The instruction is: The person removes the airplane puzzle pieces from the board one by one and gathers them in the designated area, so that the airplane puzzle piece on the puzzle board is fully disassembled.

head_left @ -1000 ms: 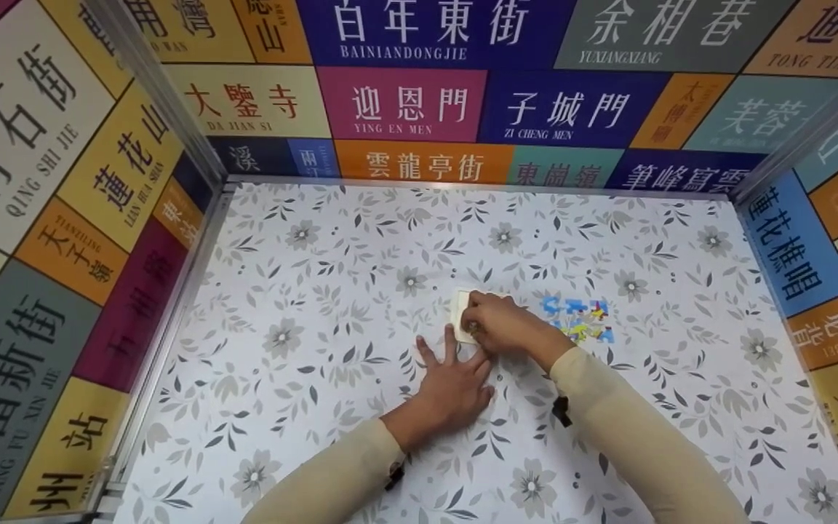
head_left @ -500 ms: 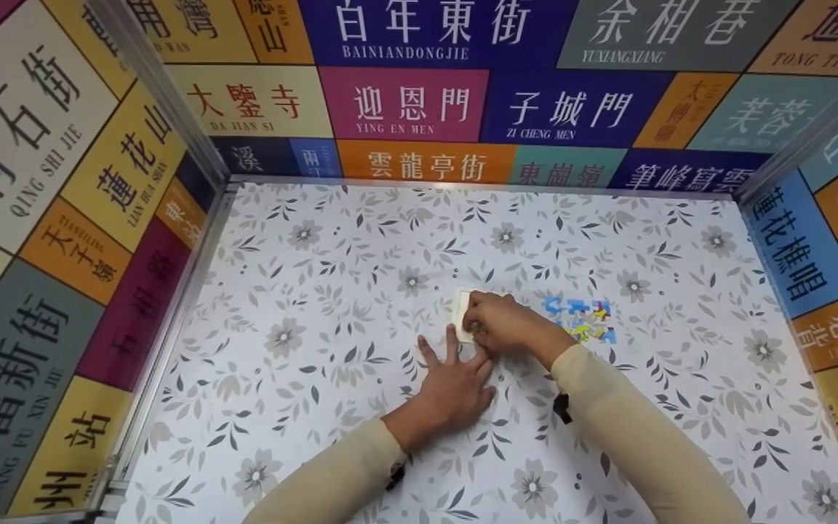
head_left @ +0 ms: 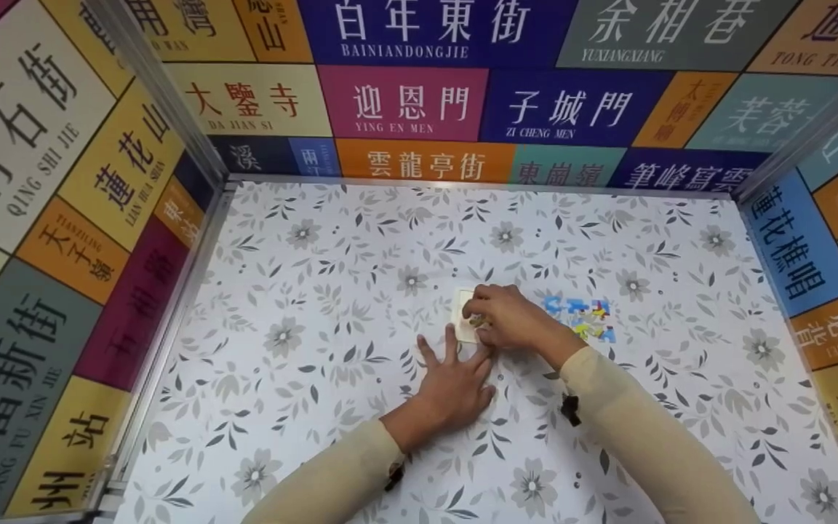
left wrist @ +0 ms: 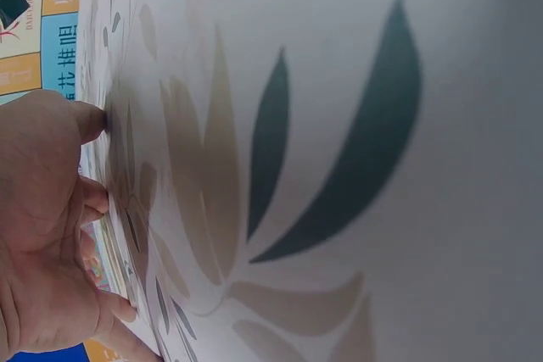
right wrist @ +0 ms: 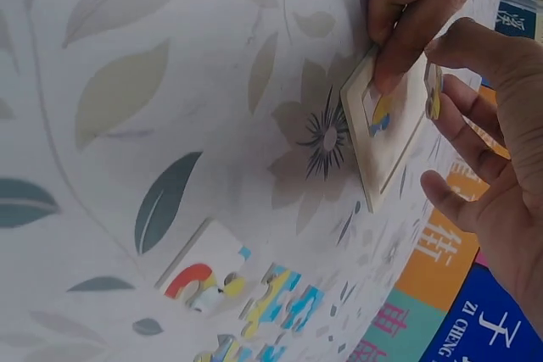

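Observation:
A cream wooden puzzle board (head_left: 465,333) lies beneath both hands, mostly covered by the right hand (head_left: 508,319) in the head view. Thumb and index finger of that hand pinch a small jigsaw piece (right wrist: 434,95), held close over the board. My left hand (head_left: 455,382) rests spread on the tablecloth, its fingers straight and its fingertips at the board's near edge. In the right wrist view one left fingertip presses beside a yellow and blue piece (right wrist: 379,118) set in the board's corner. The left wrist view shows the left hand touching the cloth.
Several loose jigsaw pieces (head_left: 597,313), blue, yellow and red, lie on the floral tablecloth (head_left: 361,255) to the right of the board. Panels with printed street names (head_left: 404,102) wall in the table at the back and both sides.
The right hand has shifted slightly up and to the right over the board, its wrist swinging right and uncovering more of the board. The left hand has stayed in place.

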`<state>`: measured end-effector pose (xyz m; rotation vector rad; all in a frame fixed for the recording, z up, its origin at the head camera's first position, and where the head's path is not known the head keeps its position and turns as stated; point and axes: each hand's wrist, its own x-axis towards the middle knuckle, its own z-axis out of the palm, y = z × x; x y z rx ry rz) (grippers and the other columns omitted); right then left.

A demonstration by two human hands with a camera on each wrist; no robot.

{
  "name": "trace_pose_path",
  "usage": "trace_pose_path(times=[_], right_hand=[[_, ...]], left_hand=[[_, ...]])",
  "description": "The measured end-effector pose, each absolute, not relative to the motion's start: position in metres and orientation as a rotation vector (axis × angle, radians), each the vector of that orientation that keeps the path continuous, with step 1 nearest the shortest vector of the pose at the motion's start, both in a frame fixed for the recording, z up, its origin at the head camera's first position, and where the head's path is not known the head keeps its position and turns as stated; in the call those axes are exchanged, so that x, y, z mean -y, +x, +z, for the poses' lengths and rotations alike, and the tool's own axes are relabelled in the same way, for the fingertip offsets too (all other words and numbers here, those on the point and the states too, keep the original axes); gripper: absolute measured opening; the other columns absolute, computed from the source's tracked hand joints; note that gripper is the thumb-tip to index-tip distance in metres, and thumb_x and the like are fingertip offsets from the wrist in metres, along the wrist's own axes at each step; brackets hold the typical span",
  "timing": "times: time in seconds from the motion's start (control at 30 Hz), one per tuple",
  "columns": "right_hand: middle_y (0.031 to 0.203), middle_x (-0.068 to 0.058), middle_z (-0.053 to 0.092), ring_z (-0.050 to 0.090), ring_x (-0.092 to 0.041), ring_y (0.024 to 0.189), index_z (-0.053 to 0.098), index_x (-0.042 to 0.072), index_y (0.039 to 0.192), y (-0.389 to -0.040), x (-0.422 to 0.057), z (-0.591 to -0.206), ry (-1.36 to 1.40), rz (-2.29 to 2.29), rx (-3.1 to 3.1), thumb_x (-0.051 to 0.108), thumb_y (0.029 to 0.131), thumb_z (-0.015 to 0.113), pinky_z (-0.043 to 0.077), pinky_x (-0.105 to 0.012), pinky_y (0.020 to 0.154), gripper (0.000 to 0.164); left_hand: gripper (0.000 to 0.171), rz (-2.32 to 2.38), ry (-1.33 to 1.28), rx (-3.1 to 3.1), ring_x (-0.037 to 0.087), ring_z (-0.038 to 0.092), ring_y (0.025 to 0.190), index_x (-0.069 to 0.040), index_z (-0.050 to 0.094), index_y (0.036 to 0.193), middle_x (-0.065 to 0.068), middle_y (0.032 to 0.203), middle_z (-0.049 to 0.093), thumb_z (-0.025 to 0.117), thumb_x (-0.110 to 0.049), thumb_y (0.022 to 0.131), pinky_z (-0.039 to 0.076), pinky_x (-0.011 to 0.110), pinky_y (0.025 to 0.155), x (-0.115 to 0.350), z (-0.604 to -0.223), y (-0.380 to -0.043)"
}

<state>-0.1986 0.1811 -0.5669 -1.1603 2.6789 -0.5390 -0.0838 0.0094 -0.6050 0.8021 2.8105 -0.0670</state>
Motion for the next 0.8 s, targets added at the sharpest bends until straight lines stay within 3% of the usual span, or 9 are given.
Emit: trace_pose_path(times=[0.13,0.37,0.8], right_hand=[[0.114,-0.011,0.070,0.068,-0.035,0.104,0.081,0.011,0.112,-0.194,-0.192,-0.564,-1.224,-0.554,-2.743,0.010,0.090,0.085,0.051,-0.067,0.100,0.022],[0.105,-0.004,0.071,0.063,-0.030,0.097,0.083,0.016,0.097,-0.181,-0.224,-0.563,-1.404,-0.468,-2.900,0.014,0.087,0.091,0.052,-0.068,0.095,0.013],[0.104,-0.002,0.075,0.060,-0.027,0.096,0.081,0.016,0.094,-0.151,-0.302,-0.567,-1.338,-0.571,-2.958,0.002,0.080,0.093,0.050,-0.066,0.088,0.023]], left_hand=[[0.069,-0.050,0.781,-2.816,0.059,0.020,0.167,-0.028,0.032,0.176,-0.015,0.185,0.024,0.038,-0.059,0.115,0.028,0.094,0.113,-0.011,-0.606,-0.084],[0.069,-0.059,0.779,-2.838,0.059,0.022,0.166,-0.027,0.035,0.175,-0.015,0.187,0.014,0.038,-0.060,0.115,0.030,0.093,0.113,-0.012,-0.607,-0.083],[0.074,0.086,0.796,-2.845,0.062,0.021,0.166,-0.021,0.030,0.177,-0.013,0.186,0.020,0.044,-0.059,0.114,0.026,0.096,0.112,-0.010,-0.612,-0.083]])
